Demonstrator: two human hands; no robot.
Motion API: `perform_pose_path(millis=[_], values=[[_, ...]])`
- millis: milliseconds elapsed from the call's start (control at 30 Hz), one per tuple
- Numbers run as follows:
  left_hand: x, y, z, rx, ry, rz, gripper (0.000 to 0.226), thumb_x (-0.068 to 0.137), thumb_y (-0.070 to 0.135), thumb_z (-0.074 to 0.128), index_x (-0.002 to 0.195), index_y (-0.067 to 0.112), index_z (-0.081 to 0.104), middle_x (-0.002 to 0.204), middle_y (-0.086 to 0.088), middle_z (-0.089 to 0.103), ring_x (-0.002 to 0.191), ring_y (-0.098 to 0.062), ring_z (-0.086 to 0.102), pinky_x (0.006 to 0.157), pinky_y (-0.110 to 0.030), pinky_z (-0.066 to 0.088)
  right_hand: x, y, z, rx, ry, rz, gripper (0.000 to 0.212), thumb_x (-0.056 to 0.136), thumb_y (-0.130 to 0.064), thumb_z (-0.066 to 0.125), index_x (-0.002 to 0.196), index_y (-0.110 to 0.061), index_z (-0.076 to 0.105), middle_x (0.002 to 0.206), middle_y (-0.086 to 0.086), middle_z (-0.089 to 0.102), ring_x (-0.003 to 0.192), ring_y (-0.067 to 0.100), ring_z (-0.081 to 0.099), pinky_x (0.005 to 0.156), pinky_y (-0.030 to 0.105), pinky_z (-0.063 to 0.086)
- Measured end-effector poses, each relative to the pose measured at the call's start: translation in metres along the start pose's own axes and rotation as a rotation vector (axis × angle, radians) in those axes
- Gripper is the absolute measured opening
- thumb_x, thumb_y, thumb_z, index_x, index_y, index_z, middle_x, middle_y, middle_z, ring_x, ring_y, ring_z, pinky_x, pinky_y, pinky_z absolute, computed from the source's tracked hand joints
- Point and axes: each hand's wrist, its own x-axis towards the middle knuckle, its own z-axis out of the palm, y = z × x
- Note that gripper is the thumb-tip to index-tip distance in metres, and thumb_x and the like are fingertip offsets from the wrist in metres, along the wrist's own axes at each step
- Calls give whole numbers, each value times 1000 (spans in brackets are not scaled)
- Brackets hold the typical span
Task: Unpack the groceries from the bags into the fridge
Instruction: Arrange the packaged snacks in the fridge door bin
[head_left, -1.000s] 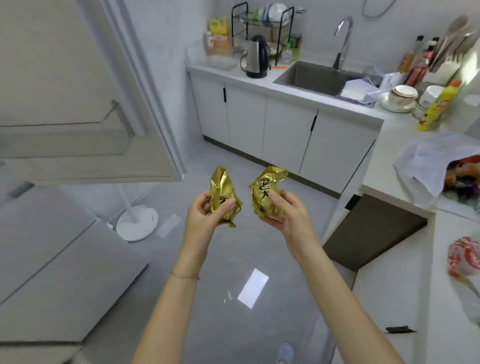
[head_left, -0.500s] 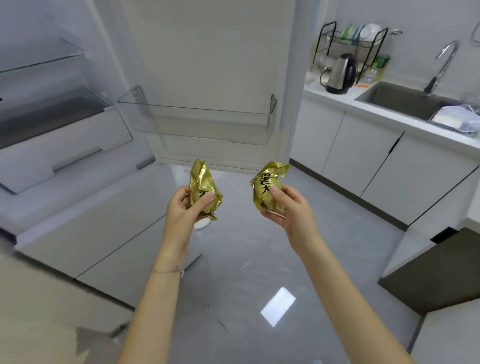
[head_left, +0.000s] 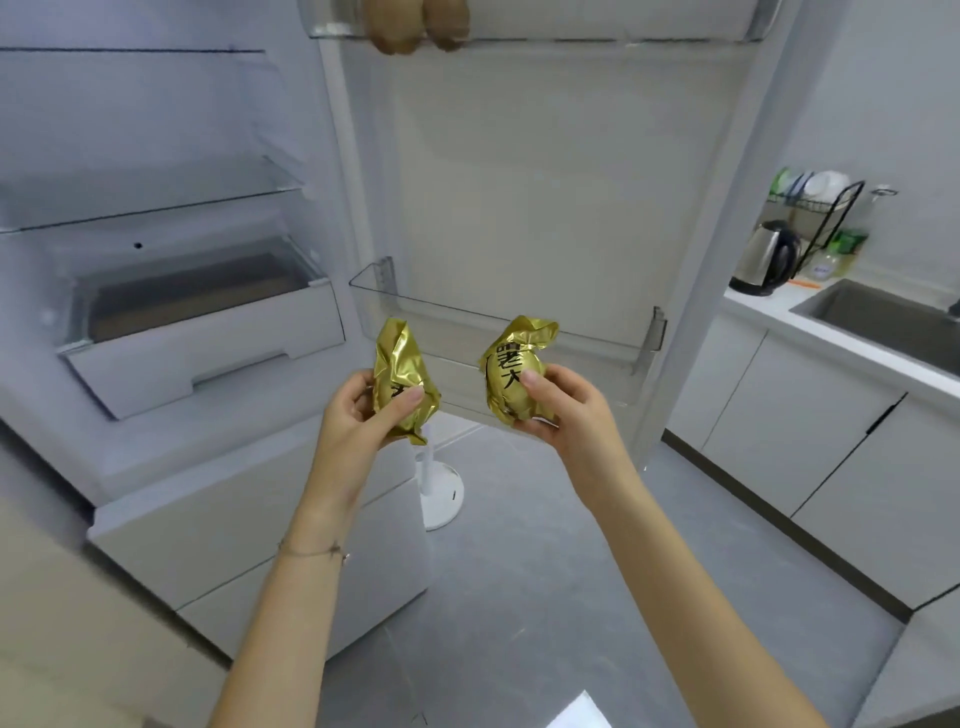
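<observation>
My left hand (head_left: 358, 415) grips a gold foil packet (head_left: 400, 371), and my right hand (head_left: 566, 405) grips a second gold foil packet (head_left: 514, 371) with black characters on it. I hold both at chest height in front of the open fridge. The fridge interior (head_left: 156, 218) with glass shelves and a white drawer (head_left: 208, 343) lies to the left. The open fridge door (head_left: 545, 182) faces me, and its clear lower door bin (head_left: 519, 322) sits just behind the two packets. Two brown items (head_left: 415, 26) sit in the upper door bin.
A kitchen counter (head_left: 831, 332) with a sink (head_left: 883, 312), a kettle (head_left: 763, 260) and a dish rack (head_left: 815, 208) runs along the right. White cabinets stand below it. A round white stand base (head_left: 441, 493) rests on the grey floor under the door.
My view has swung left from the kitchen counter to the open fridge. Both hands still hold the gold packets and have come closer to the lower door bin.
</observation>
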Motion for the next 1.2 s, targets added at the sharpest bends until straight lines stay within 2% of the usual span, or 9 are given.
perform_pose_path(millis=[167, 300, 433, 500, 800, 900, 1067, 1100, 1200], values=[[41, 29, -4, 20, -7, 94, 37, 74, 30, 79, 105, 16, 63, 101, -7, 71, 95, -25, 69, 81, -38, 57, 41, -23, 15, -16, -40, -49, 31, 88, -24, 66, 112, -3, 65, 101, 14, 70, 89, 21, 69, 85, 36, 57], [67, 49, -3, 33, -61, 184, 38, 74, 29, 79, 105, 17, 63, 98, -5, 71, 93, -22, 68, 75, -30, 57, 62, -44, 27, -26, -52, -121, 47, 78, -32, 67, 113, -2, 64, 96, 9, 70, 85, 17, 69, 79, 31, 57], [90, 72, -3, 105, -106, 277, 36, 74, 31, 75, 105, 17, 63, 97, -4, 71, 94, -24, 68, 79, -35, 58, 74, -65, 42, -46, -43, -213, 41, 78, -30, 75, 109, -6, 65, 91, 5, 72, 87, 19, 70, 81, 32, 57], [102, 88, -7, 117, -140, 321, 38, 74, 32, 74, 107, 15, 63, 98, -5, 71, 95, -25, 68, 81, -36, 58, 78, -78, 54, -74, -41, -270, 39, 78, -32, 71, 108, -7, 66, 90, 4, 72, 87, 19, 70, 82, 33, 56], [136, 164, -17, 96, -262, 496, 39, 74, 31, 79, 105, 16, 62, 90, 5, 72, 87, -14, 69, 72, -23, 57, 86, -135, 93, -140, 21, -500, 37, 78, -30, 65, 103, -2, 66, 85, 4, 70, 79, 16, 67, 79, 36, 57], [144, 188, -14, 112, -294, 572, 42, 70, 33, 73, 107, 16, 63, 91, 8, 72, 85, -7, 70, 69, -17, 54, 90, -154, 101, -188, 40, -577, 25, 87, -22, 64, 103, -4, 67, 88, 5, 70, 80, 16, 67, 81, 38, 57], [170, 225, 2, 108, -320, 691, 43, 67, 36, 77, 107, 22, 65, 98, 5, 72, 89, -13, 70, 73, -27, 57, 93, -190, 109, -361, 157, -793, 25, 82, -28, 71, 102, -13, 70, 85, 4, 70, 79, 17, 65, 79, 45, 55], [176, 232, 7, 89, -326, 714, 46, 68, 34, 77, 110, 21, 63, 101, 3, 71, 88, -12, 70, 71, -26, 57, 94, -198, 108, -415, 206, -844, 27, 81, -29, 71, 103, -14, 70, 84, 2, 69, 77, 15, 63, 77, 44, 55], [194, 252, 25, 26, -314, 735, 55, 71, 26, 79, 118, 20, 51, 108, 5, 64, 88, -5, 68, 65, -19, 54, 99, -223, 106, -599, 384, -1020, 27, 83, -23, 74, 108, -16, 68, 97, -2, 62, 74, 6, 56, 70, 20, 46]])
